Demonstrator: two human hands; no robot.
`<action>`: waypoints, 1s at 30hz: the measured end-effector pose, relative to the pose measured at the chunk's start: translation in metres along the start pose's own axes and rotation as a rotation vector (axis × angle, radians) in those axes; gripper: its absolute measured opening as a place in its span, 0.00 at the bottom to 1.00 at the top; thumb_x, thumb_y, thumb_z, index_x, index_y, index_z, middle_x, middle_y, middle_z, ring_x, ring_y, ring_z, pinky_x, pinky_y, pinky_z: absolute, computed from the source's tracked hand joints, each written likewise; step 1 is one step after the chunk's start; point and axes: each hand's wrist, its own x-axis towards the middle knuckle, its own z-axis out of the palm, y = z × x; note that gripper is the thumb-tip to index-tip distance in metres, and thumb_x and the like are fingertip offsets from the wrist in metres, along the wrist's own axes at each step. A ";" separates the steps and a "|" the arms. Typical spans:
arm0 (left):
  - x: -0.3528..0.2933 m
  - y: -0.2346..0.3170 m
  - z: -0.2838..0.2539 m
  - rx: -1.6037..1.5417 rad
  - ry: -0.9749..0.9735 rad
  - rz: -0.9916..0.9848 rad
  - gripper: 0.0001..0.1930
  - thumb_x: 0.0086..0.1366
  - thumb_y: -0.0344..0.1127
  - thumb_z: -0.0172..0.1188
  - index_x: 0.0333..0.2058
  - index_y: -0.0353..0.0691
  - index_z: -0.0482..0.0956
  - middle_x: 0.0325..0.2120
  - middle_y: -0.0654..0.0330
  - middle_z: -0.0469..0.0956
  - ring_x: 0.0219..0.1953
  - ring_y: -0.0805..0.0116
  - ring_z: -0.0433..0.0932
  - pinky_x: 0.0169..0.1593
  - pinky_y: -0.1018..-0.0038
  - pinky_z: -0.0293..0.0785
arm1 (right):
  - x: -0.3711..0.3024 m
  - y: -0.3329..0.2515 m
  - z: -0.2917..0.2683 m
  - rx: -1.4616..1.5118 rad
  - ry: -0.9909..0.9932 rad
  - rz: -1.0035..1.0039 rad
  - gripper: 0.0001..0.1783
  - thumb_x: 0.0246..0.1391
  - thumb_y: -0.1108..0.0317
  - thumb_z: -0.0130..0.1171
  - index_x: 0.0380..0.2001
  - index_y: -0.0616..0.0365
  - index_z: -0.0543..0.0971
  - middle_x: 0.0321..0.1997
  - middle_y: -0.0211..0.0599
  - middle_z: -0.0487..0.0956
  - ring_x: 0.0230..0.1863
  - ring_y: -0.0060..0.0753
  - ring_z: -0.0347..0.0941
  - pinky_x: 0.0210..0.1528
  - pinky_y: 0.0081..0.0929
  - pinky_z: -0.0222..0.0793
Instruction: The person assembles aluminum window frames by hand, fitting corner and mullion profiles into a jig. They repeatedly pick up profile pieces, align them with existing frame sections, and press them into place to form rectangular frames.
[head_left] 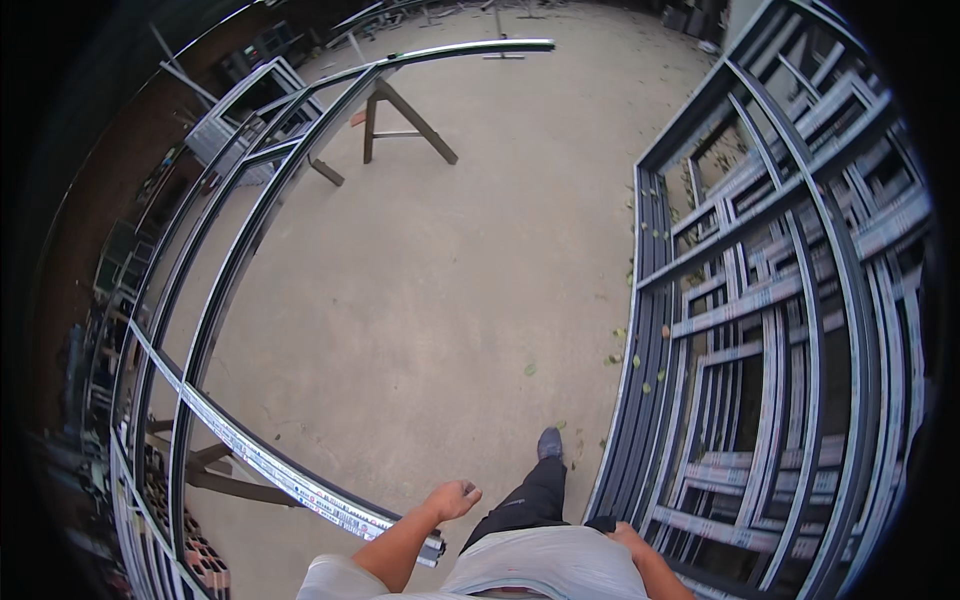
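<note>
My left hand [455, 497] is curled into a loose fist with nothing in it, raised just above the near corner of a long grey metal frame [250, 230] that lies flat on wooden sawhorses to my left. My right hand [626, 537] hangs by my hip beside a small dark thing at my waist; its fingers are mostly hidden. Between the hands, my dark-trousered leg and shoe [549, 443] step forward on the concrete floor [450, 280].
A stack of grey metal window frames [760, 330] leans along the right side. One wooden sawhorse [400, 125] stands under the frame's far end, another [215, 470] under its near end. More frames and bars lie at the far left and back. Leaves dot the floor.
</note>
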 end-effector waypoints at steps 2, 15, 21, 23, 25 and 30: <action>0.032 0.017 0.003 -0.028 -0.074 0.004 0.29 0.74 0.57 0.56 0.53 0.35 0.87 0.50 0.38 0.86 0.56 0.39 0.84 0.61 0.52 0.78 | 0.006 -0.041 -0.030 0.037 0.021 0.278 0.17 0.71 0.59 0.65 0.53 0.59 0.88 0.45 0.29 0.88 0.43 0.21 0.79 0.50 0.29 0.77; 0.160 0.116 -0.166 -0.352 0.346 0.051 0.29 0.74 0.54 0.57 0.49 0.28 0.86 0.45 0.34 0.86 0.51 0.37 0.86 0.57 0.53 0.80 | 0.248 -0.178 -0.136 -0.374 -0.244 0.050 0.22 0.68 0.55 0.66 0.42 0.69 0.86 0.34 0.36 0.85 0.37 0.24 0.74 0.37 0.38 0.71; 0.210 0.078 -0.150 -0.420 0.276 -0.166 0.26 0.72 0.52 0.57 0.40 0.28 0.87 0.40 0.34 0.86 0.45 0.34 0.85 0.52 0.50 0.79 | 0.360 -0.287 -0.169 -0.364 -0.315 0.108 0.17 0.68 0.60 0.68 0.41 0.67 0.88 0.35 0.30 0.86 0.36 0.20 0.74 0.37 0.31 0.71; 0.219 0.058 -0.136 -0.427 0.252 -0.245 0.25 0.71 0.52 0.58 0.36 0.30 0.87 0.35 0.37 0.87 0.41 0.44 0.87 0.46 0.54 0.80 | 0.392 -0.342 -0.177 -0.233 -0.373 0.099 0.14 0.70 0.60 0.66 0.41 0.61 0.89 0.35 0.25 0.86 0.37 0.19 0.77 0.40 0.28 0.73; 0.228 0.063 -0.132 -0.813 0.216 -0.529 0.23 0.71 0.50 0.60 0.38 0.32 0.88 0.34 0.47 0.88 0.39 0.59 0.88 0.42 0.63 0.81 | 0.432 -0.385 -0.192 -0.304 -0.448 0.087 0.14 0.71 0.60 0.64 0.43 0.61 0.89 0.36 0.25 0.86 0.37 0.19 0.77 0.41 0.27 0.73; 0.243 0.102 -0.202 -1.173 0.413 -0.588 0.21 0.74 0.47 0.61 0.49 0.32 0.86 0.40 0.56 0.88 0.40 0.66 0.86 0.43 0.69 0.82 | 0.493 -0.525 -0.193 -0.482 -0.626 0.163 0.18 0.74 0.60 0.61 0.54 0.61 0.87 0.44 0.27 0.87 0.45 0.19 0.79 0.50 0.25 0.76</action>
